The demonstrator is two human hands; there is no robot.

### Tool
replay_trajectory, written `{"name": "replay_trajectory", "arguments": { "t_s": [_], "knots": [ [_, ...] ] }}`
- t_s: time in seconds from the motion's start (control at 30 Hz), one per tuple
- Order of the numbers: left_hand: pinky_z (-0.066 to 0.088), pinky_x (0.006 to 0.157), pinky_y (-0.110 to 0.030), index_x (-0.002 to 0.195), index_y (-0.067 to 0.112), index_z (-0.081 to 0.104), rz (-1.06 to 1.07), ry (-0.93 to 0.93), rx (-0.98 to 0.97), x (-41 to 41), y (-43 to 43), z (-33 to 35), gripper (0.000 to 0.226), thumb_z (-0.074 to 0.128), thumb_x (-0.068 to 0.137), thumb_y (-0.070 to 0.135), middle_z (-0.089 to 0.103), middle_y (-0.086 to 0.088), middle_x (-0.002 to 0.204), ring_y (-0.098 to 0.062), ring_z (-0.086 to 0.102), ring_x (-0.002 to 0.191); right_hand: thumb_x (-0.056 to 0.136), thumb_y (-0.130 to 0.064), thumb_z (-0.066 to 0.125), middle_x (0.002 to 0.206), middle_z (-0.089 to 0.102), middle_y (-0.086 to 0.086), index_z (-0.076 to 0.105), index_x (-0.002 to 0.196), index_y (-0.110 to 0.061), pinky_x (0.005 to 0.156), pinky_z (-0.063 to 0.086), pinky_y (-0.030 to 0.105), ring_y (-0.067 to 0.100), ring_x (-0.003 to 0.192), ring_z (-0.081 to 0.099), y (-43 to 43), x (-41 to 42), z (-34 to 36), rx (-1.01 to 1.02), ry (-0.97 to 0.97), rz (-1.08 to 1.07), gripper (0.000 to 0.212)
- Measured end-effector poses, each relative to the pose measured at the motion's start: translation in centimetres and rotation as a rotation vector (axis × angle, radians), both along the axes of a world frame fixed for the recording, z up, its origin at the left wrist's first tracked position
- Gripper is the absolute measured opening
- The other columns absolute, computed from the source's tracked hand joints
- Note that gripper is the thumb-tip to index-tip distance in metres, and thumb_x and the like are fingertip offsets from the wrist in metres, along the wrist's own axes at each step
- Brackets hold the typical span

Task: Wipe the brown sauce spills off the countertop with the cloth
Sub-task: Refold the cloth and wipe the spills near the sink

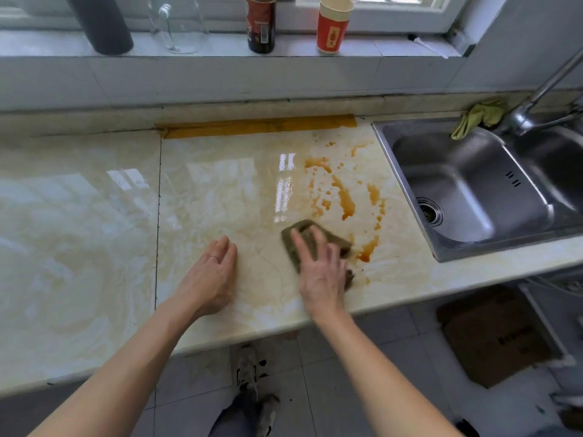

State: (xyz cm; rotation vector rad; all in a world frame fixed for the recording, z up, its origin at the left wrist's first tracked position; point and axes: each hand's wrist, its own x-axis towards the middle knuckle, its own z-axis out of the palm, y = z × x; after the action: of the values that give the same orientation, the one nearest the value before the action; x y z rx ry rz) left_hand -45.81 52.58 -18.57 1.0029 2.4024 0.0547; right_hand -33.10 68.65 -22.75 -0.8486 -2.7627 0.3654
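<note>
Head view: the right hand [321, 272] presses flat, fingers spread and fairly straight, on a folded olive-brown cloth [342, 244] lying on the glossy cream marble tabletop [94, 231], at the near end of the brown sauce spills [347, 200]. The left hand [214, 275] rests palm-down just left of the cloth, fingers straight, holding nothing.

Bare counter [79, 231] runs wide to the left of the left hand [214, 275], which lies flat near the right hand [321, 272] with a gap between them. To the right, a sunken steel sink [467, 171] and its faucet [542, 86] bound the surface. Behind, a raised windowsill [220, 45] carries a sauce bottle [261, 23], paper cup [332, 29] and glass jar [179, 23].
</note>
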Motion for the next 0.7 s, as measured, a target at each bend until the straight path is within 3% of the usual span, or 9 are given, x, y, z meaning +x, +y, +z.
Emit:
{"name": "replay_trajectory", "arguments": {
  "t_s": [0.1,0.17,0.27,0.37,0.47,0.57,0.63,0.7],
  "knots": [
    [0.001,0.118,-0.029,0.151,0.006,-0.006,0.004,0.004,-0.009,0.0,0.5,0.3,0.073,0.036,0.092,0.008,-0.014,-0.013,0.158,-0.025,-0.008,0.148,0.080,-0.009,0.036,0.147,0.045,-0.003,0.046,0.140,-0.036,0.080,0.044,0.042,0.028,0.112,0.046,-3.3,0.7,-1.0,0.031,-0.079,0.249,0.066],
    [0.005,0.119,-0.029,0.152,0.006,0.000,0.019,-0.004,-0.006,-0.2,0.9,0.8,0.069,0.035,0.093,0.007,-0.008,-0.013,0.159,-0.026,-0.002,0.148,0.084,-0.012,0.028,0.149,0.043,-0.005,0.044,0.142,-0.036,0.081,0.043,0.042,0.029,0.115,0.046,-1.6,-0.3,-1.0,0.055,-0.134,0.308,0.065],
    [0.021,0.115,-0.030,0.146,0.004,0.023,0.056,0.026,0.054,-0.4,1.5,1.6,0.057,0.037,0.091,0.004,0.014,-0.017,0.156,-0.030,0.020,0.143,0.093,-0.011,0.031,0.157,0.027,-0.010,0.031,0.148,-0.041,0.094,0.032,0.043,0.025,0.127,0.032,3.0,-2.5,-0.3,-0.013,-0.201,0.135,0.062],
    [0.027,0.112,-0.033,0.138,0.004,0.032,0.097,0.042,0.122,-0.8,2.0,1.9,0.049,0.034,0.090,-0.001,0.015,-0.017,0.156,-0.033,0.026,0.140,0.093,-0.008,0.042,0.160,0.017,-0.011,0.023,0.150,-0.042,0.095,0.025,0.037,0.024,0.129,0.025,4.0,-3.4,1.0,-0.055,-0.225,-0.052,0.069],
    [0.028,0.112,-0.033,0.140,0.005,0.030,0.151,0.032,0.204,-1.7,2.9,1.8,0.053,0.033,0.088,-0.002,0.013,-0.013,0.158,-0.031,0.023,0.141,0.083,-0.004,0.050,0.160,0.019,-0.009,0.024,0.151,-0.039,0.100,0.030,0.045,0.031,0.132,0.028,-0.2,-3.4,1.4,-0.063,-0.234,0.065,0.081],
    [0.024,0.113,-0.030,0.145,0.007,0.026,0.172,0.014,0.248,-2.6,3.9,2.0,0.055,0.034,0.091,0.001,0.013,-0.011,0.158,-0.025,0.019,0.144,0.075,-0.007,0.062,0.153,0.037,-0.005,0.035,0.146,-0.038,0.088,0.042,0.046,0.034,0.121,0.043,-2.8,-3.2,-0.1,-0.002,-0.181,0.263,0.082],
    [0.022,0.114,-0.029,0.148,0.009,0.022,0.181,-0.001,0.269,-3.2,4.4,2.2,0.058,0.032,0.092,0.001,0.011,-0.009,0.159,-0.023,0.018,0.145,0.086,-0.009,0.053,0.157,0.029,-0.006,0.028,0.149,-0.041,0.094,0.036,0.047,0.033,0.126,0.037,-0.4,-4.2,0.0,0.019,-0.199,0.306,0.075],
    [0.022,0.114,-0.029,0.149,0.010,0.021,0.211,-0.039,0.286,-3.6,4.6,2.3,0.058,0.030,0.093,0.000,0.010,-0.005,0.159,-0.022,0.018,0.145,0.094,-0.009,0.040,0.161,0.016,-0.010,0.018,0.150,-0.045,0.102,0.028,0.046,0.029,0.132,0.025,3.1,-5.3,0.6,-0.028,-0.273,0.178,0.071]
  ]
}}
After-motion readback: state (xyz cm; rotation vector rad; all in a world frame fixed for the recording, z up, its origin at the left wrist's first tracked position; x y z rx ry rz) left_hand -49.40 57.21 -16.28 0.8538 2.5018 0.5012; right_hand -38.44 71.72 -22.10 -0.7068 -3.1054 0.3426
